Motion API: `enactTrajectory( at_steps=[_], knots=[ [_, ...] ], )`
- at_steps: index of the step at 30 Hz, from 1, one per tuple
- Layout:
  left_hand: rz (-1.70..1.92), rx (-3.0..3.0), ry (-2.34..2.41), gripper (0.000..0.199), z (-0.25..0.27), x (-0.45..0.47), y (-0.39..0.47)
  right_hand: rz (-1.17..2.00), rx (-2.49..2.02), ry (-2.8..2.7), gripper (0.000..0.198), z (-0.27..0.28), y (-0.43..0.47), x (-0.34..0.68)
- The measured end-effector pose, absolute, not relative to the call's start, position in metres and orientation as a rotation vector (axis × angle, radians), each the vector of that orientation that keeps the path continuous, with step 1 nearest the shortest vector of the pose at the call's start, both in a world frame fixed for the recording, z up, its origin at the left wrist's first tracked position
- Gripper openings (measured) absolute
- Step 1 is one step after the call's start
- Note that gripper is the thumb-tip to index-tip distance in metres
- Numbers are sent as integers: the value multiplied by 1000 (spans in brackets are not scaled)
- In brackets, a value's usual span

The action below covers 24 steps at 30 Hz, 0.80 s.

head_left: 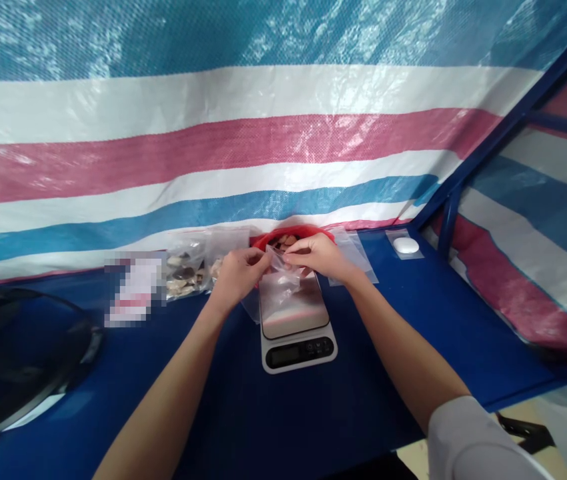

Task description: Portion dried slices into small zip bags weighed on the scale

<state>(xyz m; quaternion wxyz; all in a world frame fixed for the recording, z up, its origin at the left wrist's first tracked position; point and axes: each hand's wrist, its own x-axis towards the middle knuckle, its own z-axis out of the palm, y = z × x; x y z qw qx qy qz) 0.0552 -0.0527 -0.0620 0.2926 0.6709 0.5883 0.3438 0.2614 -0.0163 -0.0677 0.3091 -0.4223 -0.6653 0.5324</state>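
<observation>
Between my two hands hangs a clear plastic bag (pixel 283 285), above the metal plate of a white kitchen scale (pixel 296 323). My left hand (pixel 239 275) pinches the bag's upper left side with thumb and fingertips. On the other side, my right hand (pixel 321 257) is closed on the bag's upper edge. Just behind the hands stands a red basket (pixel 308 231) with brown pieces in it, partly hidden by my fingers. What the brown pieces are I cannot make out.
Clear bags of dried pieces (pixel 183 270) lie left of the scale. Flat plastic bags (pixel 358 257) rest right of the basket. A white oval object (pixel 406 245) sits farther right on the blue table (pixel 443 313). A dark round object (pixel 23 360) occupies the left; a striped tarp (pixel 213 153) hangs behind.
</observation>
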Motion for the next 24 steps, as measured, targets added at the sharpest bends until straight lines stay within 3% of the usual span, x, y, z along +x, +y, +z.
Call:
enactTrajectory(
  at_steps=[6, 10, 14, 21, 24],
  knots=[
    [798, 2025, 1785, 29, -56, 50, -54, 1252, -1187, -1844, 14, -67, -13, 272],
    [953, 2136, 1721, 29, -61, 59, -56, 1231, -1205, -1817, 15, -66, -12, 273],
    [1101, 2212, 1563, 57, -75, 71, -58, 1252, -1175, -1792, 18, -64, -12, 273],
    [986, 2107, 1525, 107, -95, 88, -64, 1268, -1102, -1775, 24, -61, -14, 273],
    [949, 2019, 1509, 120, -96, 92, -66, 1269, -1077, -1787, 25, -59, -15, 272]
  ],
)
